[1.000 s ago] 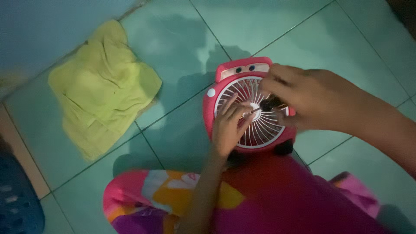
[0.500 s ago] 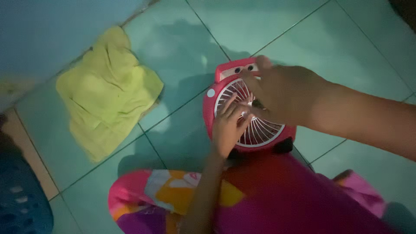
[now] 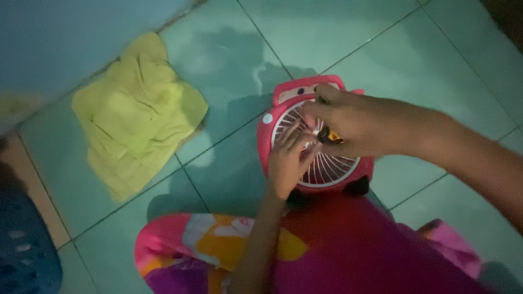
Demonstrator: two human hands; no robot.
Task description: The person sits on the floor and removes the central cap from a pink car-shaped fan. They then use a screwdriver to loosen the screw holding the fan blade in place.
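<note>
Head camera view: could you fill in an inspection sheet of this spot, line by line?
Surface: pale green tiled floor, dimly lit.
Job's things: small red fan with white round grille, lying on the floor by the person's lap.
Clutter: crumpled yellow cloth on the tiles, apart from the fan.
Hands: left hand rests fingers on the grille; right hand over the grille, pinching a small dark and yellow piece.
Cables: nothing seen.
Surroundings: blue basket at the lower left edge; colourful clothing below.
</note>
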